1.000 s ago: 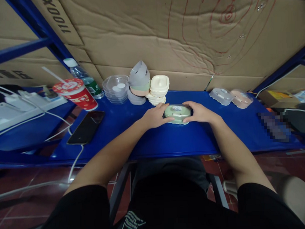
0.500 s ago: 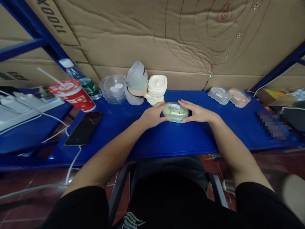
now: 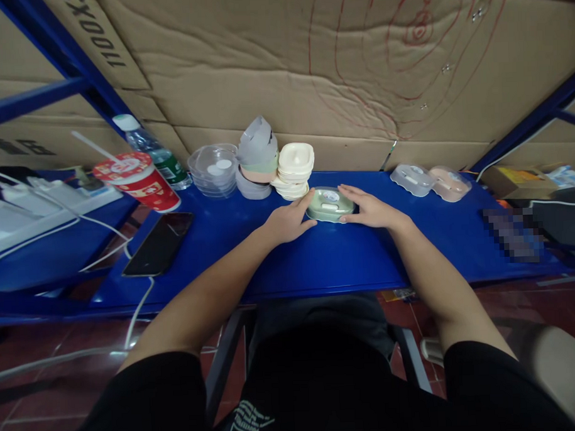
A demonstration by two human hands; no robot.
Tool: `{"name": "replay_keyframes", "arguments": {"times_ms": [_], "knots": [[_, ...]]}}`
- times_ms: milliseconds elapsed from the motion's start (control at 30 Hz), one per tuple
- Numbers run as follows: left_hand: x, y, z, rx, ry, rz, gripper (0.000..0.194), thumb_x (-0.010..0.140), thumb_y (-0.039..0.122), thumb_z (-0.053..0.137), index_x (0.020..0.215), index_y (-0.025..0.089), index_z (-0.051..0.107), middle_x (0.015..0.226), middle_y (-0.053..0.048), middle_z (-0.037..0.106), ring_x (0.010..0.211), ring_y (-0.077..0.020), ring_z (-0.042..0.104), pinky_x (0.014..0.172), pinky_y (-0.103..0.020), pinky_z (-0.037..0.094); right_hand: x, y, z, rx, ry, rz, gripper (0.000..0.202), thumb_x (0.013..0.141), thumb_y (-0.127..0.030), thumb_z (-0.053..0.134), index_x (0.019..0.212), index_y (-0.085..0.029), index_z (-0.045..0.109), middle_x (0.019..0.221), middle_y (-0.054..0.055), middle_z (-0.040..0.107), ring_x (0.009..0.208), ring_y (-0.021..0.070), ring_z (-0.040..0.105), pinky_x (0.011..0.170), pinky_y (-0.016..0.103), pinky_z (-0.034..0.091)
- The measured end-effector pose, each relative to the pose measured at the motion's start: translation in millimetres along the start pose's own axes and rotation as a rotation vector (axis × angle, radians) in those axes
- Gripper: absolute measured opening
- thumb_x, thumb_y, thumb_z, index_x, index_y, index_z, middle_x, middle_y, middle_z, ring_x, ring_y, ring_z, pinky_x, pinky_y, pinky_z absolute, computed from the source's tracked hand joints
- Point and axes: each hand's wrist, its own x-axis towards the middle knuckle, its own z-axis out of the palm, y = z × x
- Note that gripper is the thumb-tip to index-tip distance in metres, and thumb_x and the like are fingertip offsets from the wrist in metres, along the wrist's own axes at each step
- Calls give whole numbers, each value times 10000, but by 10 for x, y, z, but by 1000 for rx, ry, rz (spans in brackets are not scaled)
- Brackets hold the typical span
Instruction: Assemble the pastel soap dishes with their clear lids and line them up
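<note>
A green container with a clear lid and a round white label point(image 3: 330, 204) rests on the blue table point(image 3: 327, 264). At its left side is my left hand point(image 3: 290, 221), thumb and fingers apart, the fingertips at the container's edge. My right hand point(image 3: 369, 207) holds the container's right side between thumb and fingers. Just behind and to the left stands a stack of cream trays point(image 3: 296, 162). Beside it are stacked grey, green and peach bowls point(image 3: 257, 150) and a stack of clear lids point(image 3: 214, 171).
At the back right lie a grey lidded container point(image 3: 412, 180) and a peach one point(image 3: 449, 183). A red cup point(image 3: 147, 186), a bottle point(image 3: 165, 163) and a phone point(image 3: 159, 244) are on the left. Cardboard point(image 3: 244, 60) rises behind the table.
The green container has shifted slightly away from me and now sits flatter. My left fingers have loosened from its side, while my right hand remains on it.
</note>
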Motion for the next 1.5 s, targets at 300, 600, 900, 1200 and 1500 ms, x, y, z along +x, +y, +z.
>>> {"name": "replay_keyframes", "arguments": {"times_ms": [300, 600, 900, 1200, 1500], "knots": [[-40, 26, -58, 59, -137, 7, 831, 997, 585, 569, 1673, 150, 358, 1683, -221, 445, 1474, -371, 549, 1162, -444, 463, -240, 224, -343, -356, 306, 372, 1150, 820, -866, 657, 1687, -168, 366, 1766, 216, 295, 1614, 566, 193, 1248, 835, -30], [-49, 97, -116, 39, -126, -3, 753, 1000, 542, 602, 1632, 167, 440, 1641, -187, 515, 1443, -351, 578, 1159, -446, 472, 57, -49, 78, -116, 86, 45, 970, 910, -812, 580, 1623, -161, 492, 1688, 206, 451, 1563, 416, 423, 1294, 614, 322], [87, 32, -206, -187, 301, -216, 843, 970, 438, 630, 1710, 224, 289, 1216, -72, 788, 1018, -249, 745, 929, -374, 573, -1, 425, -21, -71, 260, 306, 1052, 872, -755, 653, 1704, -195, 336, 1766, 184, 311, 1635, 440, 268, 1311, 677, 242], [247, -29, -226, -159, 369, -286, 620, 1024, 319, 588, 1624, 245, 452, 1161, -64, 810, 1118, -271, 739, 1010, -418, 550, 80, 247, 164, -127, 7, 272, 849, 975, -714, 543, 1671, -248, 404, 1768, 187, 296, 1629, 462, 264, 1257, 791, 204], [206, -8, -265, -114, 409, -329, 419, 1034, 311, 617, 1445, 239, 583, 1127, -90, 820, 1119, -295, 753, 1004, -443, 548, 56, 218, 113, -135, -16, 268, 833, 983, -720, 528, 1648, -225, 442, 1744, 200, 348, 1630, 451, 267, 1269, 767, 214]]}}
